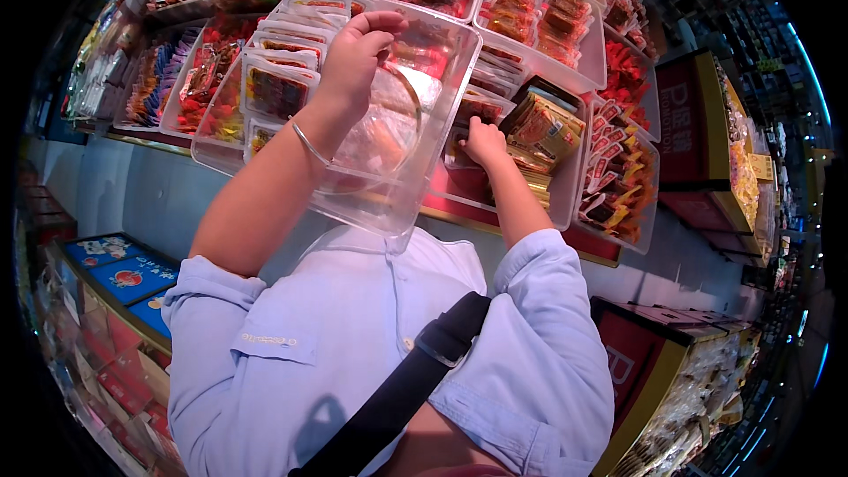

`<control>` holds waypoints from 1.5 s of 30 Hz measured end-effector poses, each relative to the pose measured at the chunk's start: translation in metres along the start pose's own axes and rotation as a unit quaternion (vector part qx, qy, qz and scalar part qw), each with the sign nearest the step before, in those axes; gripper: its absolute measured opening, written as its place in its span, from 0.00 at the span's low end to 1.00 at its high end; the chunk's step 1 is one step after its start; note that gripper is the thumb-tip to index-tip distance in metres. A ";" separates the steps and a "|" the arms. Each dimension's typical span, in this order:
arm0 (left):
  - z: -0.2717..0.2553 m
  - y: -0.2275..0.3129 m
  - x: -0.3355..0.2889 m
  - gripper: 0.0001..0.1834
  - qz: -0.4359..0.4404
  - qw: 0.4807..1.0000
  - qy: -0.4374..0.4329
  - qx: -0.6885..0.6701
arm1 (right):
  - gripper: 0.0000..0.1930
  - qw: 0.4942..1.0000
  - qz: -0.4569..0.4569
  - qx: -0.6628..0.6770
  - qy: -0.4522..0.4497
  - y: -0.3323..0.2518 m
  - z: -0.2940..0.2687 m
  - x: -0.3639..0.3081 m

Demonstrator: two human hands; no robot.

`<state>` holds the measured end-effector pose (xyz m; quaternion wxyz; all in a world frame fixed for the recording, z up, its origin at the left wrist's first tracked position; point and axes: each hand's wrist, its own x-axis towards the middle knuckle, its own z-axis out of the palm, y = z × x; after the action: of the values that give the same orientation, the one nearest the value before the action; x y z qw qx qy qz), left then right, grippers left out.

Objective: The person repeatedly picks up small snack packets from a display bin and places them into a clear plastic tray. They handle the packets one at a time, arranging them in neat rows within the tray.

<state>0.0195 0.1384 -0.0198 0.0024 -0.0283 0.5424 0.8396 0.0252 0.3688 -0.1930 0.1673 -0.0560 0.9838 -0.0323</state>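
Left hand (353, 57) grips clear plastic bin (424, 168) by rim, tilted over display; right hand (484, 143) closed on snack packets (543, 128) in tray.

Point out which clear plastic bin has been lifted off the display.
The clear bin nearest the camera, tilted above the display. The left hand reaches into it over a row of packets; the other bins sit in the rack. The right hand touches packets in the rack below.
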 end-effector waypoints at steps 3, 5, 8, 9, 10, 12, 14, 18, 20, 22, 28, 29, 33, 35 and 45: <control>0.001 0.002 0.000 0.11 -0.006 1.000 0.005 0.010 | 0.17 0.997 -0.029 -0.062 -0.035 0.005 0.017 0.000; 0.000 0.002 -0.001 0.11 -0.009 1.000 0.006 0.017 | 0.14 0.994 -0.044 -0.103 -0.011 0.001 0.018 -0.011; -0.002 0.001 0.000 0.11 -0.009 1.000 0.000 0.022 | 0.14 0.990 -0.039 -0.128 -0.048 0.003 0.025 -0.007; -0.001 0.000 0.000 0.11 -0.007 1.000 0.000 0.019 | 0.14 0.989 -0.038 -0.133 -0.058 0.003 0.026 -0.006; 0.000 0.001 0.000 0.11 -0.003 1.000 -0.002 0.016 | 0.14 0.988 -0.037 -0.139 -0.051 0.003 0.028 -0.006; 0.000 0.003 -0.002 0.11 -0.013 1.000 -0.004 0.027 | 0.13 0.987 -0.035 -0.151 -0.036 0.001 0.031 -0.007; 0.000 0.004 -0.003 0.11 -0.015 0.999 -0.009 0.031 | 0.14 0.989 -0.043 -0.138 -0.034 -0.002 0.025 -0.011; 0.000 0.003 -0.004 0.11 -0.002 1.000 -0.022 0.018 | 0.13 0.990 -0.060 -0.124 0.012 0.001 0.024 -0.008; 0.000 0.002 -0.005 0.11 -0.001 1.000 -0.018 0.016 | 0.15 0.985 -0.098 -0.140 -0.026 0.004 0.018 -0.003; 0.000 0.003 -0.004 0.11 -0.006 1.000 -0.012 0.020 | 0.16 0.974 -0.154 -0.161 -0.032 0.013 0.012 -0.001; 0.005 0.003 -0.006 0.13 -0.046 0.994 -0.087 0.037 | 0.10 0.889 -0.086 0.450 0.013 0.047 -0.047 -0.003; 0.008 0.002 -0.009 0.15 -0.053 0.992 -0.101 0.054 | 0.11 0.836 -0.088 0.540 0.052 0.045 -0.063 -0.009; 0.014 -0.008 -0.014 0.28 -0.081 0.973 -0.169 0.137 | 0.12 0.653 -0.167 0.725 0.143 0.006 -0.132 -0.048; 0.022 -0.012 -0.021 0.32 -0.083 0.962 -0.204 0.160 | 0.12 0.653 -0.196 0.704 0.201 -0.001 -0.139 -0.052; 0.014 -0.011 -0.015 0.15 -0.066 0.971 -0.229 -0.025 | 0.18 0.611 -0.186 0.759 0.127 -0.024 -0.117 -0.029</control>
<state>0.0346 0.1560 -0.0234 0.1815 0.1290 0.5035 0.8348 0.0155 0.3540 -0.0718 0.0135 -0.0862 0.5873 -0.8047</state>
